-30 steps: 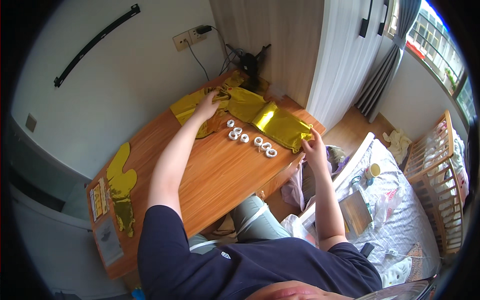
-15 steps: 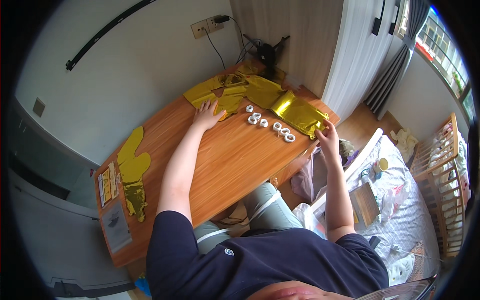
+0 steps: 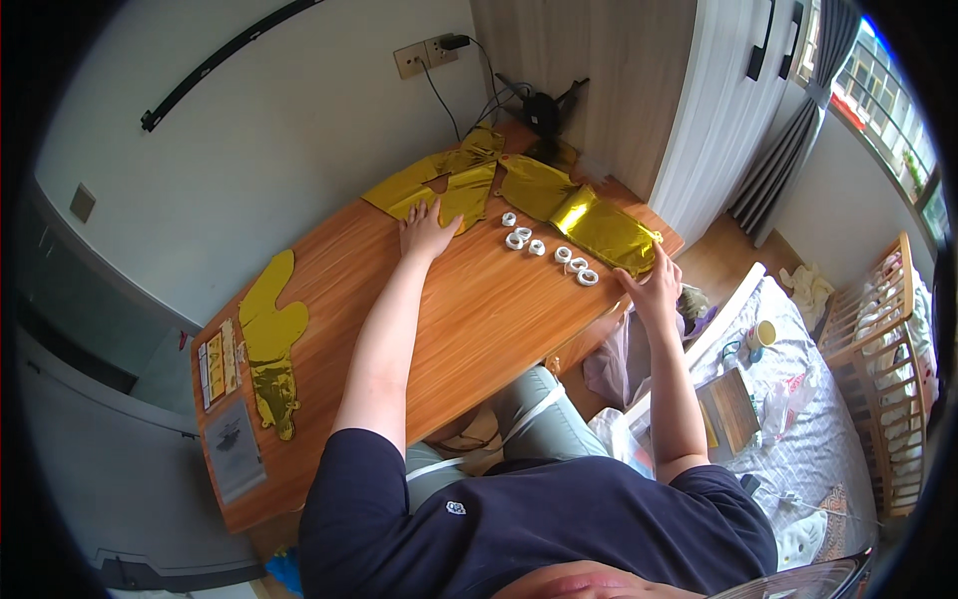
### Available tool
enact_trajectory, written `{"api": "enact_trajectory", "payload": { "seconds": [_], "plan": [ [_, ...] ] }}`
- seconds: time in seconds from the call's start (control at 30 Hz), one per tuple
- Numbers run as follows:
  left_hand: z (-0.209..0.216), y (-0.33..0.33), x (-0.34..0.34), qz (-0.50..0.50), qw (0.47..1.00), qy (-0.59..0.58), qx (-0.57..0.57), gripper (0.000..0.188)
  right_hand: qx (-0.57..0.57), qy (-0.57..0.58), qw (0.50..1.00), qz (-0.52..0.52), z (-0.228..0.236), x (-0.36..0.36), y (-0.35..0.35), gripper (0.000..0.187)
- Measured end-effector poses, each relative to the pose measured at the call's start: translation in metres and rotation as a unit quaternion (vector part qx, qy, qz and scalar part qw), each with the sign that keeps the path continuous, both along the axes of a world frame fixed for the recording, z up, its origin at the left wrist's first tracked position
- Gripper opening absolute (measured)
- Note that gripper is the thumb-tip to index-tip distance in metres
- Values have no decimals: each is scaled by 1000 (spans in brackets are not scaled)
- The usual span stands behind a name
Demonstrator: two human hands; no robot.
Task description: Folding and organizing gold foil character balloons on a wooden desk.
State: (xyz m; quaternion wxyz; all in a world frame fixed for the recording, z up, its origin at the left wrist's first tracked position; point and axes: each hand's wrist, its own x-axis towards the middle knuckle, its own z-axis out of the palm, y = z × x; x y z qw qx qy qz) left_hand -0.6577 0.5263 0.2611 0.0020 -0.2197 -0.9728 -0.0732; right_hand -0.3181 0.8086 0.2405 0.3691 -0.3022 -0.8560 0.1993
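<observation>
The left hand [image 3: 429,235] has slid off the upper folds of the left gold foil piece [image 3: 404,185] down to its near edge, and the right hand [image 3: 654,288] has loosened from a pinch at the end of the right gold foil piece [image 3: 599,232]. Take the white rolls [image 3: 537,248] on the bench [image 3: 449,329] as the marker: the left piece lies to their left, the right piece behind them and off to their right. Those two overlapped a second ago; now they look parted, so I'd judge each is being laid out separately. The left hand rests palm down, gripping nothing; the right has thumb and fingers spread, touching the foil's end.

As for writing, well left of the rolls sits a printed card [image 3: 220,364] with yellow panels, its lettering too small for me. The shirt carries a little white badge [image 3: 456,508].
</observation>
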Motion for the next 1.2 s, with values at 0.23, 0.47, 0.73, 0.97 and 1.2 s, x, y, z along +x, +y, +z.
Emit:
{"api": "enact_trajectory", "payload": {
  "seconds": [0.23, 0.47, 0.73, 0.97, 1.2],
  "plan": [
    [15, 6, 23, -60, 998, 33, -14, 95, 14, 34, 999, -2, -14, 5, 7, 93],
    [12, 7, 14, -98, 994, -29, -26, 92, -2, 7, 1000, 5, -18, 4, 12, 91],
    [0, 13, 22, -35, 999, -25, -33, 91, -42, -18, 999, -22, -17, 4, 11, 94],
    [4, 11, 23, -79, 996, -31, -32, 96, 40, -1, 999, 14, -10, 3, 30, 104],
    [-5, -2, 22, -120, 985, 14, 120, 87, 20, -41, 998, 49, -11, 7, 40, 109]
  ]
}}
